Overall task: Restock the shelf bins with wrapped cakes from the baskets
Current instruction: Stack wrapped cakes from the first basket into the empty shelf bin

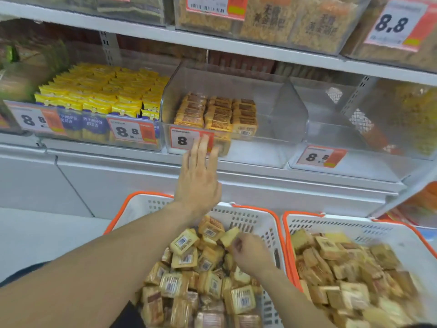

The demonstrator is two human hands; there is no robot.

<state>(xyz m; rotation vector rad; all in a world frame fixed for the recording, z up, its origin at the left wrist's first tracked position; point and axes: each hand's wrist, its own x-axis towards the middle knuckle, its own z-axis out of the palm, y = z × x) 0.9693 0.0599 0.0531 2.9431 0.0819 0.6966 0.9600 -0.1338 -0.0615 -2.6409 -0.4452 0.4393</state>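
The left hand (pixel 197 178) covers part of the price tag (pixel 189 139) on the clear middle bin (pixel 272 129), so only the first "8" reads. The far ends of the shelf are blurred, and the upper bins are cut off by the frame's top edge. Left of the middle bin sits a bin of yellow packets (pixel 104 95); right of it a clear bin (pixel 350 147) whose contents I cannot make out.

The left hand's fingers are straight and together, reaching up in front of the middle bin's front wall, holding nothing. Below the middle bin, two white baskets with orange rims stand side by side; the left basket (pixel 250 220) and right basket (pixel 354 226) are heaped with wrapped cakes (pixel 186 258). The right hand (pixel 251 253), over the left basket, pinches one wrapped cake (pixel 228 236) in curled fingers.

Inside the middle bin, tan cakes in brown-labelled wrappers (pixel 217 113) stand in neat rows at its left side.
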